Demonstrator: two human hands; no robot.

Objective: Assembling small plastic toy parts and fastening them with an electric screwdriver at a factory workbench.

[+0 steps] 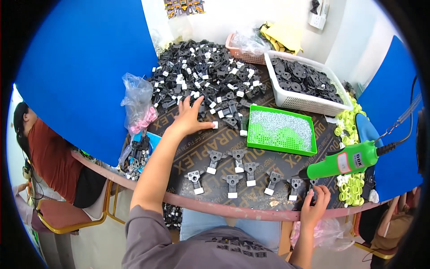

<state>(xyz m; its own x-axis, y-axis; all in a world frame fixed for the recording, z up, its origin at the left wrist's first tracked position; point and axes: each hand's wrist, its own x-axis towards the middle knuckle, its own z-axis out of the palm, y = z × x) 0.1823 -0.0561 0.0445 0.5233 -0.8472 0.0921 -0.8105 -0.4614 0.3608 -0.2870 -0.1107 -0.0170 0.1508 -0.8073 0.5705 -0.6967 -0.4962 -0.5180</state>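
Note:
My left hand [190, 120] reaches over the near edge of a big pile of black plastic parts with white ends [201, 74]. Its fingers are spread, and the thumb tip is beside a white end [216, 125]. At the right, my right hand [315, 204] has thumb and fingers closed around a black plastic part [314, 182], mostly hidden by them. Just above it hangs a green electric screwdriver [342, 161], its dark tip close to that part. Several similar parts [232, 183] lie spaced out along the near table edge, white ends toward me.
A green tray [249, 144] of small silvery pieces stands mid-table. Behind it is a white basket [309, 104] of flat black discs. Yellow-green rings [351, 190] lie at right; a plastic bag [136, 101] lies at left. Blue partitions [85, 67] flank the table; a person [53, 157] sits beyond.

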